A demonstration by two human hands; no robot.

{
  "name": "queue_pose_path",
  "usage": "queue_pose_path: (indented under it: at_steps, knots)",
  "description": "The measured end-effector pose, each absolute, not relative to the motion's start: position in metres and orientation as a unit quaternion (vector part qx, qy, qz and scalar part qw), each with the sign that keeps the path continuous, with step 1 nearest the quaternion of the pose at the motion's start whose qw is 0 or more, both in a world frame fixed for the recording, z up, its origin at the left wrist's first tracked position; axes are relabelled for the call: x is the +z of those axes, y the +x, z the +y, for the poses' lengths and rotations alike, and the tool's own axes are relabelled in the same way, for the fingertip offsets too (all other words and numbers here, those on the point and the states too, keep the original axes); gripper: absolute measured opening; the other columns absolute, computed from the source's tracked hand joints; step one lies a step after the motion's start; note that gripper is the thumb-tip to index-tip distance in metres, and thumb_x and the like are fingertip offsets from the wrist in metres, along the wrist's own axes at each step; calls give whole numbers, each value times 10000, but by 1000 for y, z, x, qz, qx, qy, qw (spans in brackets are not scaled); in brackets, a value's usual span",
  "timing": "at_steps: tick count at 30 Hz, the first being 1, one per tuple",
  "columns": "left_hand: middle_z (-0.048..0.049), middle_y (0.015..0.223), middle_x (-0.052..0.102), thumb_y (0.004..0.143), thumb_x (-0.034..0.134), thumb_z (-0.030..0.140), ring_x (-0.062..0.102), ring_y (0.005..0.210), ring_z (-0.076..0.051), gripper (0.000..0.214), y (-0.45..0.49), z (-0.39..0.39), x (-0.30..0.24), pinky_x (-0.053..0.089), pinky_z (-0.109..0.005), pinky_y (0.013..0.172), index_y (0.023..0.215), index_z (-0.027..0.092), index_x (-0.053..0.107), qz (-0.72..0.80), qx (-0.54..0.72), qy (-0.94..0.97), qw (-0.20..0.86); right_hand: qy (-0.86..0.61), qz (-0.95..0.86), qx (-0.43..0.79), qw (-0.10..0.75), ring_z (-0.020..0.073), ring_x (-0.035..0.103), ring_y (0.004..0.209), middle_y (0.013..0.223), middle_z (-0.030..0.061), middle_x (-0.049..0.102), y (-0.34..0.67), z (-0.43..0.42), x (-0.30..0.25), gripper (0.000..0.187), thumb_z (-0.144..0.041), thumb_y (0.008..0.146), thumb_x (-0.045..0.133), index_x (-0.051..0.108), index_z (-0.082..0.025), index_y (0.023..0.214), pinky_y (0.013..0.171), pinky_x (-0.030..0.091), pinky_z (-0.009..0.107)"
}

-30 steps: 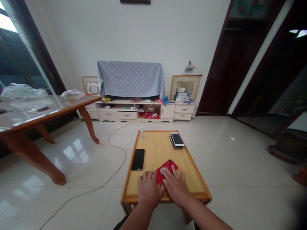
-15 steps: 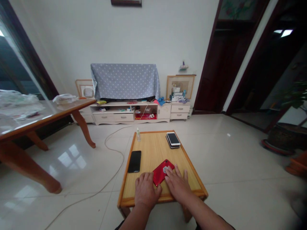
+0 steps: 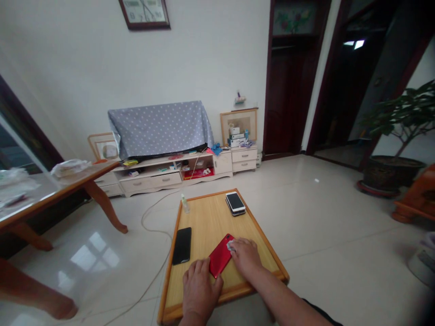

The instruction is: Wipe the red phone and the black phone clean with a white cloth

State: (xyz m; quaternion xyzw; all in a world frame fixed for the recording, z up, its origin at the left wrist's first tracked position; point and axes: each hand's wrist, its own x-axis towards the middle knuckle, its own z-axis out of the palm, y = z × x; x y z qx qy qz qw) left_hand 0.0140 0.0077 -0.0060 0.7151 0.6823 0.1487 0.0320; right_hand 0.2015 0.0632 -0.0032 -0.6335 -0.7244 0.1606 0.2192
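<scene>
A red smartphone [image 3: 220, 257] lies back side up and slanted on the small wooden table [image 3: 207, 213]. My left hand [image 3: 200, 285] holds its lower left end, fingers along one side and the thumb at the near corner. Pressed to the phone's upper right part is a small crumpled whitish wipe [image 3: 230, 245], pinched under the fingers of my right hand [image 3: 245, 256]. To the left of the phone lies a black smartphone [image 3: 182, 246], screen up.
At the far right of the small table is a stack of phones [image 3: 235, 203], a white one on top. A small clear spray bottle [image 3: 185, 204] stands at its far left corner. A larger table [image 3: 84, 174] is on the left, and a cable [image 3: 149, 276] runs over the floor.
My right hand has gone from outspread fingers on the phone to fingers closed around the wipe near its upper right edge. My left hand stays at the lower end. The view has tilted and turned right.
</scene>
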Motion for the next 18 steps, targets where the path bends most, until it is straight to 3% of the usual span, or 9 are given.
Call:
queue_pose_path:
  at_steps: [3,7,11,18]
  knots:
    - [-96,1284,616,827,541,386,454,1258,-274,501,18,7,0,275,-402,1040,1296,217,588,685,133,716,27,-658,-693,170,240,205,585,1008,998,53,722,216,77,0,167,-181,857,543,698,-232,890,850,348,293]
    - [-97,1265,633,845,528,407,490,1233,-265,481,27,7,10,296,-391,1031,1285,224,599,695,105,711,21,-698,-642,186,256,177,589,883,941,66,696,234,92,-3,150,-168,862,518,660,-197,897,709,320,266]
    - [-99,1301,625,867,510,458,487,1261,-265,487,31,9,14,300,-405,1038,1292,234,594,698,81,712,11,-711,-615,206,272,175,596,920,1037,76,684,244,102,-6,203,-184,873,509,656,-194,1013,711,329,259]
    - [-86,1384,593,889,482,507,464,1324,-257,525,21,12,-3,277,-415,1088,1337,249,572,680,72,729,12,-707,-596,250,289,228,609,981,1030,115,678,226,105,-10,187,-247,797,600,691,-186,948,772,383,280]
